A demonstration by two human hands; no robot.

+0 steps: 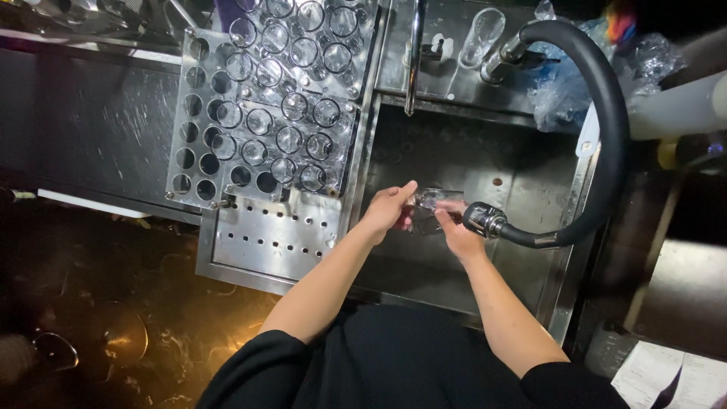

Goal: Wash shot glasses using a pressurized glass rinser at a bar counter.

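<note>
We find both hands working over the stainless sink basin (522,189), near the middle of the view. The left hand (388,208) is closed around a small clear glass (429,208), fingers wrapped about its left side with the thumb stretched along the top, which we judge steadies it over the basin so run-off falls inside. The right hand (457,229) meets the glass from the 4 o'clock side, fingers curled against it; how firmly it grips we cannot tell. The metal nozzle (485,220) of a black flexible hose (606,121) sits just beside the right hand, its head turned toward the glass; whether water is flowing we cannot tell. The hose arcs up to 1 o'clock. At 11 o'clock a clear perforated rack (198,113) holds many small glasses upright in its holes, with several holes vacant. Below it lies a perforated steel drain plate (265,238), beside the basin.
</note>
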